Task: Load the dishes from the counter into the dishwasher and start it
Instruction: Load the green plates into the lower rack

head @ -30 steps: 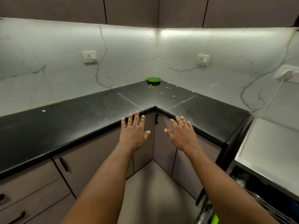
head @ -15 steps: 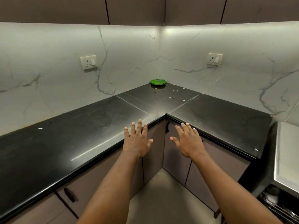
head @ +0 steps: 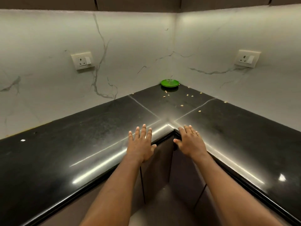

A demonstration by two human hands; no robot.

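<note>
Green against the black stone, a shallow dish [head: 169, 83] sits in the far corner of the table [head: 65, 144], at twelve o'clock from the person and close to where the two walls meet. In the head view, pale crumbs [head: 181, 105] lie scattered at its five o'clock. The left hand [head: 141, 145] and right hand [head: 190, 141] hover over the table's inner corner, fingers straight and spread, grasping nothing. The step in hand looks like the reach for the dish; the next move calls for a long stretch toward twelve o'clock and a grip under its rim.
</note>
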